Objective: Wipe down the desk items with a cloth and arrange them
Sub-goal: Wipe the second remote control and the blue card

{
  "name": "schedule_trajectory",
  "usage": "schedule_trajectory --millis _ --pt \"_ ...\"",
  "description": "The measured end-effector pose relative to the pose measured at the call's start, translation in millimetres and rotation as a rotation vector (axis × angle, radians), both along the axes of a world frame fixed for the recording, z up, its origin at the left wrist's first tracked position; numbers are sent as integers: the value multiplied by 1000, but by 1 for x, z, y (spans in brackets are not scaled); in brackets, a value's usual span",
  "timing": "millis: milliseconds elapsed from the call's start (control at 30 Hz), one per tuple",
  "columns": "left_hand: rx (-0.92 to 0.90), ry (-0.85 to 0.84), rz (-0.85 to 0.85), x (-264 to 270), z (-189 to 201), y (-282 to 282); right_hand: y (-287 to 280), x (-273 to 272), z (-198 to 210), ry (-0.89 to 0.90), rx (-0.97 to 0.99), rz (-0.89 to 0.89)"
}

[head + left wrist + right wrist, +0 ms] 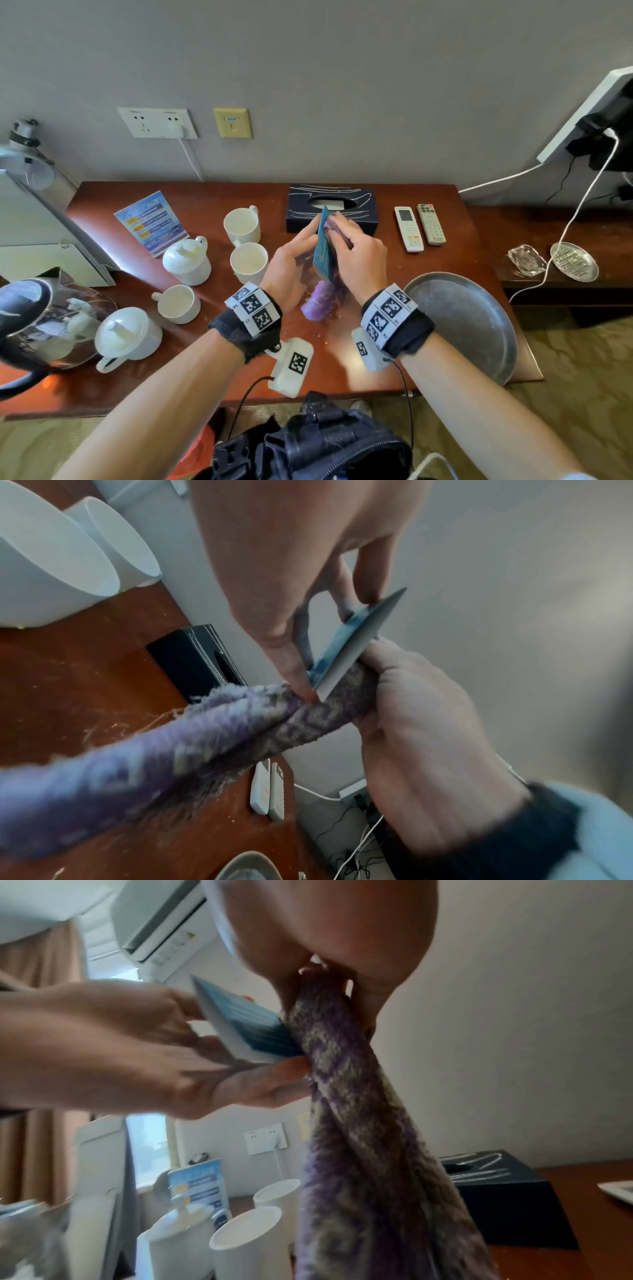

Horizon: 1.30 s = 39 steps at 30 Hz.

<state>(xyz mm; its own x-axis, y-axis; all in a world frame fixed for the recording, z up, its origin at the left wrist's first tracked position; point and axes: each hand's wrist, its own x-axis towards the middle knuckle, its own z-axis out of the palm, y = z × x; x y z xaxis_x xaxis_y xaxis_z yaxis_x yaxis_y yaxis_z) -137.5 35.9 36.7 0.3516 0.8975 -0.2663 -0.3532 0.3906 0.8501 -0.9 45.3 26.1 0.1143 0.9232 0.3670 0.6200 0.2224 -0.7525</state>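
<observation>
Wall sockets (pixel 157 122), yellow wall plate (pixel 232 122), air conditioner (pixel 164 920), brown curtain (pixel 41 961), white cable (pixel 565 219)

A grey wall (pixel 342 68) rises behind the reddish-brown wooden worktop (pixel 342 356). On it, far left, sit a white double socket (pixel 157 122) with a plug in it and a yellow wall plate (pixel 233 123). Patterned beige carpet (pixel 582 383) covers the floor at right. An air conditioner (pixel 164 920) hangs high beside brown curtains (pixel 37 1150) and a bright window (pixel 150 1148).
</observation>
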Motion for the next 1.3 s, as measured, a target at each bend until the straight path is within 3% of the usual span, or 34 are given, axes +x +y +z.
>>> schedule_trajectory --millis 133,233,467,700,967,1133,1300 --pt "-37 -18 76 -6 2 10 -22 -9 -18 -128 209 182" --pt "-36 -1 39 -8 -3 9 -21 -6 -24 -159 260 191" --pt "45 58 -93 -5 -7 10 21 -1 -5 55 6 -30" --pt "65 133 -77 -6 -9 18 -7 -4 -11 96 70 112" --pt "108 110 -139 -5 -9 19 22 4 4 123 24 20" --pt "94 95 -136 -4 -11 19 28 8 12 245 -42 -48" --pt "98 86 -83 -1 -9 23 7 3 4 207 47 39"
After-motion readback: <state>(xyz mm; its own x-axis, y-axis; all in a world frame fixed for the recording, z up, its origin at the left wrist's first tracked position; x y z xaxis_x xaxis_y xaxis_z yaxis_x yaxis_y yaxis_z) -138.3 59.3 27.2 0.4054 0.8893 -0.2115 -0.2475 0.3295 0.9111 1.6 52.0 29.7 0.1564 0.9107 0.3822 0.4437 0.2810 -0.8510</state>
